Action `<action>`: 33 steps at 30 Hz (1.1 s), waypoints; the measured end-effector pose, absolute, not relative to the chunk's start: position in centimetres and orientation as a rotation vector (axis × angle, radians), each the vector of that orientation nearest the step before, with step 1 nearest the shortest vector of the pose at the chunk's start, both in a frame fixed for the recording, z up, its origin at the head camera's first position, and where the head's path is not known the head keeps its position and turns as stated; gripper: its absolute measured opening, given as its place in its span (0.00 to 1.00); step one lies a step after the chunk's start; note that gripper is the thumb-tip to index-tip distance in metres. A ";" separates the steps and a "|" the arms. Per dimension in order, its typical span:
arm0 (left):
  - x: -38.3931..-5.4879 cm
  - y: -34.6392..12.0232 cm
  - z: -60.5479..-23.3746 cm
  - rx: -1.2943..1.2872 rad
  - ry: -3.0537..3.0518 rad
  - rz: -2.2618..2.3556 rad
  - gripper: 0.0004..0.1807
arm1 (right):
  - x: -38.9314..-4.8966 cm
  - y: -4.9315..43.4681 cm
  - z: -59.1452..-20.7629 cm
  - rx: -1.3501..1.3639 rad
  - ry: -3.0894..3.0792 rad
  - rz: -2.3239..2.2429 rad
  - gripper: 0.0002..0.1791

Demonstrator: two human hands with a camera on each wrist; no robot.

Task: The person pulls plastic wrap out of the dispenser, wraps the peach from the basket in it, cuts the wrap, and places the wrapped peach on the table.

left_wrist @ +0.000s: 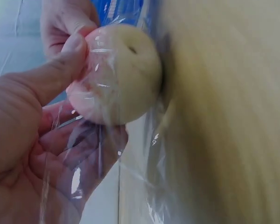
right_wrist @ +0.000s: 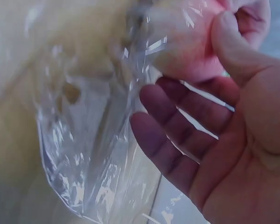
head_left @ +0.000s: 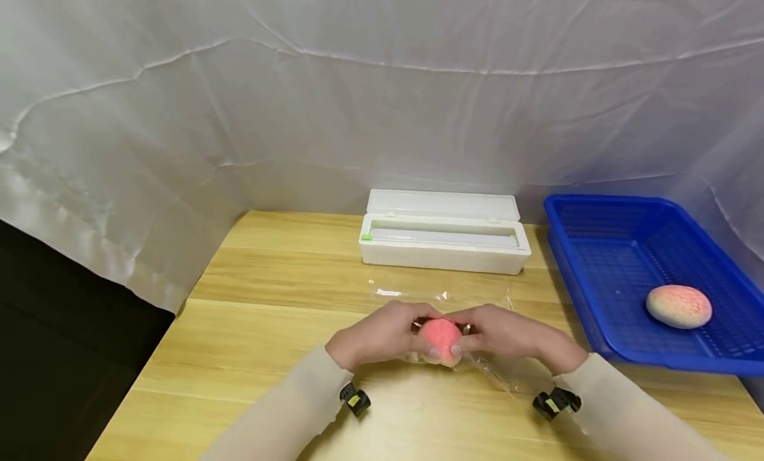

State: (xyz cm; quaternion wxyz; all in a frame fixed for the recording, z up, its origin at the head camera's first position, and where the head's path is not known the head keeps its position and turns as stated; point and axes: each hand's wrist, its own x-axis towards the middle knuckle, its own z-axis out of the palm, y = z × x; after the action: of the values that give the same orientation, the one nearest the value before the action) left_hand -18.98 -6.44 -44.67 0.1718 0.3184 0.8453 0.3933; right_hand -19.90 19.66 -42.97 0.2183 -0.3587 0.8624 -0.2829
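A pink and cream peach (head_left: 440, 339) sits between both hands just above the table. My left hand (head_left: 382, 336) holds it from the left, thumb on the near side and fingers beneath clear cling film (left_wrist: 100, 140). From the right, my right hand (head_left: 507, 335) grips the same peach with thumb and fingers. Film stretches over the peach's pale side (left_wrist: 135, 74) in the left wrist view. In the right wrist view, loose crinkled film (right_wrist: 84, 154) hangs beside the right hand's spread lower fingers.
Behind the hands stands a white cling film box (head_left: 442, 254) with its lid (head_left: 443, 204) raised. A blue plastic basket (head_left: 575, 295) at the right holds another peach (head_left: 679, 306). Grey cloth (head_left: 382, 116) hangs behind the wooden table (head_left: 251, 341).
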 end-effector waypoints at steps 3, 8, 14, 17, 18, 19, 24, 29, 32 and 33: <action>-19.6 -6.3 -44.4 0.845 2.366 1.124 0.22 | -20.9 19.9 -43.2 -0.995 2.311 -0.809 0.32; -20.5 -5.9 -43.8 0.852 2.360 1.054 0.21 | -21.3 20.2 -42.9 -0.956 2.321 -0.793 0.33; -20.9 -5.7 -43.4 0.804 2.333 1.032 0.21 | -19.7 20.6 -40.9 -0.886 2.440 -0.692 0.45; -21.2 -5.9 -43.4 0.774 2.319 1.037 0.20 | -19.0 20.7 -40.7 -0.888 2.442 -0.657 0.33; -21.4 -5.9 -43.5 0.768 2.313 1.041 0.20 | -18.9 20.8 -40.7 -0.887 2.455 -0.645 0.28; -21.6 -5.9 -43.6 0.768 2.313 1.040 0.20 | -18.9 20.8 -40.8 -0.891 2.482 -0.631 0.23; -22.2 -6.0 -43.8 0.758 2.308 1.033 0.21 | -19.1 21.4 -41.0 -0.848 2.646 -0.572 0.14; -22.4 -6.0 -43.8 0.755 2.311 1.028 0.19 | -19.3 22.3 -40.2 -0.805 2.697 -0.461 0.13; -22.6 -6.1 -43.8 0.758 2.277 1.064 0.14 | -19.3 22.8 -39.7 -0.770 2.723 -0.441 0.13; -22.6 -6.1 -43.8 0.754 2.260 1.082 0.13 | -19.4 22.9 -39.6 -0.753 2.726 -0.468 0.13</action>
State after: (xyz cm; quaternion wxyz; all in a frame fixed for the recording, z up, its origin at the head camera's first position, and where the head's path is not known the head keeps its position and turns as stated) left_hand -22.62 -6.14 -43.82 0.2594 0.2784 0.8342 0.3992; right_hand -19.37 22.88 -39.64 0.1370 -0.2603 0.9420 -0.1616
